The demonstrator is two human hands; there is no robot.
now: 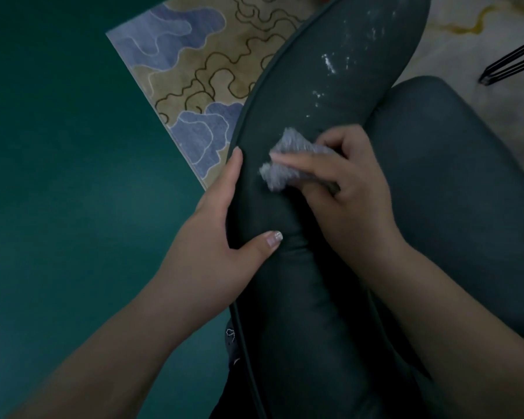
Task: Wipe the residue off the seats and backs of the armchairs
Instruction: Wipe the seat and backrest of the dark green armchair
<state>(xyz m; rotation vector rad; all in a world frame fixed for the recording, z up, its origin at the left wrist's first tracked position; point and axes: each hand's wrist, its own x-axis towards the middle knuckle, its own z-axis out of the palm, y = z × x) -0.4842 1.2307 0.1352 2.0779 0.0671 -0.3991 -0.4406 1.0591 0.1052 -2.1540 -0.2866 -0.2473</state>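
Grey cloth under right hand; left hand seemingly grips backrest.

A: Armchair back: dark grey-green woven upholstery, matt, fine even grain, with a smooth piped cord along its edge. White residue on it looks powdery and flaky.

B: Seat cushion: same cloth, same matt finish. Cloth in the right hand: grey, nubbly, rough pile, like microfibre.

A: Rug: short flat pile, matt, blue and tan. Floor: smooth, uniform teal, faint sheen.

B: Thin black legs at the far right: rod-like, likely metal, slight gloss.
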